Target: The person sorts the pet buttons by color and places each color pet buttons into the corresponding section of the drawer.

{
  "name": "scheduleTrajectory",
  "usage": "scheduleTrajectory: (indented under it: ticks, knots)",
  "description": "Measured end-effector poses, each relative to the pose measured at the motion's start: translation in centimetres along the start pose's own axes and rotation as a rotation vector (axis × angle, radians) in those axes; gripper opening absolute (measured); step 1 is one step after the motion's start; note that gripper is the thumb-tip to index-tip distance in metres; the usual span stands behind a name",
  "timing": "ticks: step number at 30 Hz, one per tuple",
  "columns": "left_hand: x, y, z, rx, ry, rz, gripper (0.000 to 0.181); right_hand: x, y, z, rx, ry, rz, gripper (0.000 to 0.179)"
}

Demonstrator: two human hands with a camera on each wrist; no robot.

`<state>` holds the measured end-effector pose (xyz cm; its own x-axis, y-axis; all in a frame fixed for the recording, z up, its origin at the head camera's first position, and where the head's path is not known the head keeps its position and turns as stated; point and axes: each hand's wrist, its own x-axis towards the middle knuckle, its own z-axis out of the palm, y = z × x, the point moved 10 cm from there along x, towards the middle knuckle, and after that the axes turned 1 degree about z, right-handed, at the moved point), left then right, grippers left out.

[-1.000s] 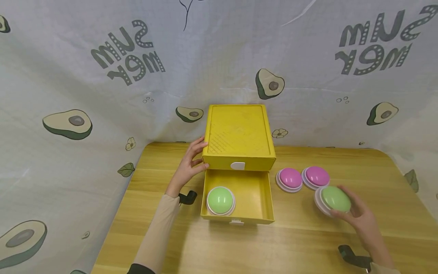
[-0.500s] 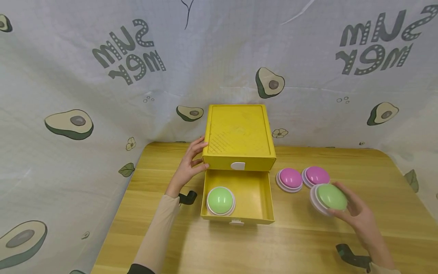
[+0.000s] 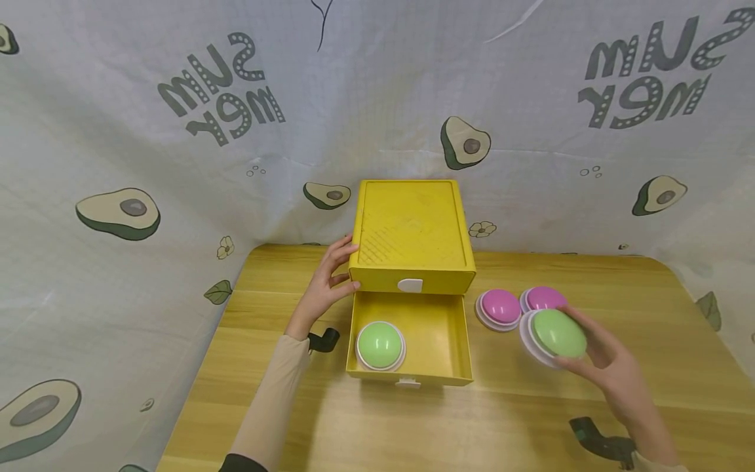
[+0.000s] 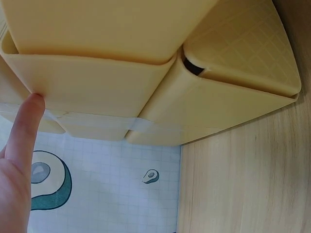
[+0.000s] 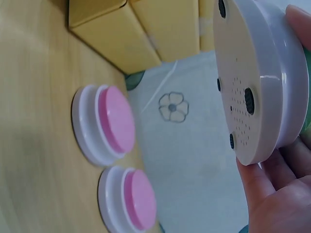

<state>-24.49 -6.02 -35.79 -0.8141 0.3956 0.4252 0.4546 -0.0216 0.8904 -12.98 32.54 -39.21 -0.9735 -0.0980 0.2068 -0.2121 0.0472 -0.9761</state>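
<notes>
My left hand (image 3: 323, 288) rests against the left side of a yellow drawer box (image 3: 413, 223), and in the left wrist view one fingertip touches its wall. The box's lower drawer (image 3: 439, 334) is pulled out, with a green push button (image 3: 379, 345) on a white base at its left. In my right hand (image 3: 619, 373) I hold a second green push button (image 3: 557, 334), tilted above the table. Its white underside (image 5: 243, 97), with small holes and dark feet, faces the right wrist camera. Two pink push buttons (image 3: 501, 307) sit right of the box; the held one partly overlaps the farther pink button (image 3: 544, 298).
The wooden table (image 3: 377, 432) runs back to a pale curtain (image 3: 401, 85) printed with avocados and lettering. A white handle (image 3: 409, 286) marks the shut upper drawer. Dark wrist camera mounts (image 3: 601, 442) stick out near both wrists.
My right hand has carried the green push button left and slightly farther back, so it now overlaps the farther pink one. The left hand and drawer have stayed in place.
</notes>
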Motion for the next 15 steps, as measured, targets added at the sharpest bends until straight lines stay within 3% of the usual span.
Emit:
scheduleTrajectory:
  ticks: [15]
  knots:
    - [0.1, 0.0, -0.1, 0.002, 0.001, -0.006, 0.058, 1.5, -3.1, 5.1, 0.026, -0.110, -0.090, 0.079]
